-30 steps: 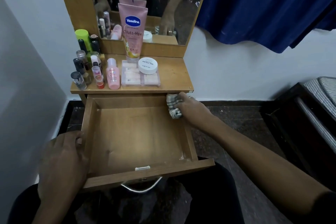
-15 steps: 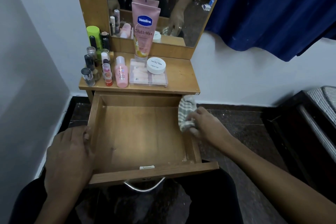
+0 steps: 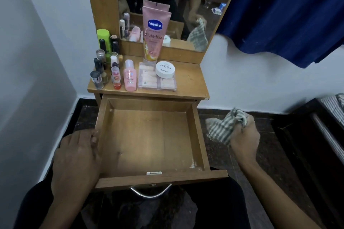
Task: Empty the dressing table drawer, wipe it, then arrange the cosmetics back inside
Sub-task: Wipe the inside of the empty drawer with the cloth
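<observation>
Took cloth [image 3: 222, 129] out of drawer [image 3: 149, 141] since half a second ago.
Noted right hand [image 3: 243, 135] fisted round the striped cloth at 3 o'clock of the drawer, over the floor, apart from the wall it wiped earlier. Logged left hand [image 3: 76, 160] unchanged: relaxed against the 9 o'clock wall, fingertips at the rim. Observed cosmetics [image 3: 130, 78] standing on the bench [image 3: 189, 80] at 12 o'clock.

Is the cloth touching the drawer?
Apart. The head view shows the cloth, gripped in the right hand, outside the drawer's right wall, with dark floor between them.
</observation>
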